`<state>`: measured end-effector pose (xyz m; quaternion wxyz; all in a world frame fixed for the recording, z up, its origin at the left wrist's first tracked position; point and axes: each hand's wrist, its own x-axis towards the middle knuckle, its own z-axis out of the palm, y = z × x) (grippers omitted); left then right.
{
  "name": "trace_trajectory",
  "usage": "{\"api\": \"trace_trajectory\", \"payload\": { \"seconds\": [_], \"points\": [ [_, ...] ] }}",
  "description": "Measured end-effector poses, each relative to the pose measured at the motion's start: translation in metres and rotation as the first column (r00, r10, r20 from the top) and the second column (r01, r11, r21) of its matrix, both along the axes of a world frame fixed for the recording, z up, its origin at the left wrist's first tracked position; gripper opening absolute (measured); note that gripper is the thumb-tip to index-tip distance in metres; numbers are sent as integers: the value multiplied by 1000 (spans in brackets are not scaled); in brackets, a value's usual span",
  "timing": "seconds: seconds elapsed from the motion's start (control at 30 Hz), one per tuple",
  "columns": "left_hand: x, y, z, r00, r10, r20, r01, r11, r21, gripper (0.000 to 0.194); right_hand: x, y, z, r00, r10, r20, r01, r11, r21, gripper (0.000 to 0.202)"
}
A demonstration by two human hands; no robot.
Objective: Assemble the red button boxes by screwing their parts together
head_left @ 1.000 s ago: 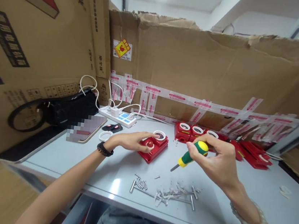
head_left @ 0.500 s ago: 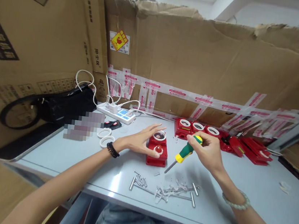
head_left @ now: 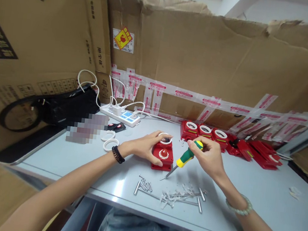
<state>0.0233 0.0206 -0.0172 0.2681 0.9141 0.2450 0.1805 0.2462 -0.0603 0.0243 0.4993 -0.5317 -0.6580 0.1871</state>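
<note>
My right hand (head_left: 208,155) grips a screwdriver (head_left: 186,156) with a green and yellow handle. Its tip points down at the table, at or right beside a small loose screw (head_left: 162,178). My left hand (head_left: 147,147) holds a red box-shaped housing (head_left: 167,163) from its left side, thumb low and fingers over the top. On the housing are a white ring (head_left: 165,135), partly covered by my fingers, and a red knob (head_left: 164,153). Several screws (head_left: 144,185) lie in a small pile closer to me, near metal T-handle tools (head_left: 150,195) and whitish plastic scraps (head_left: 172,196).
More red housings (head_left: 219,140) stand in a row at the back right. Two white rings (head_left: 111,144) lie left of my left wrist. Behind them are a power strip (head_left: 123,115) with cables and a black bag (head_left: 70,107). Large cardboard (head_left: 195,57) walls off the back.
The screwdriver has moved left and its tip has come down to the loose screw. My left hand has settled more closely around the red housing. The view has shifted slightly.
</note>
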Motion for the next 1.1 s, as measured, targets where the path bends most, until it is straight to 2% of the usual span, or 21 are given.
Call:
{"api": "trace_trajectory", "payload": {
  "seconds": [0.3,0.43,0.53,0.63,0.73,1.1],
  "points": [
    [1,-3,4,1000,1,-18,-1,1000,16,96,-3,-3,1,1000,-12,27,11,999,31,25],
    [0,-3,5,1000,-2,-12,2,1000,10,97,5,-6,18,996,-68,53,60,988,145,24],
    [0,-2,4,1000,-6,-18,6,1000,18,96,10,-10,34,986,-161,36,146,955,259,23],
    [-1,-3,4,999,-1,-37,2,1000,23,98,11,-12,43,975,-222,-9,214,926,311,20],
    [-1,-3,5,999,-1,-41,2,1000,23,98,11,-12,43,971,-239,-7,227,915,334,19],
    [-1,-4,4,999,14,-43,-13,1000,16,97,8,-10,34,978,-210,-19,206,932,300,18]
  ]
}}
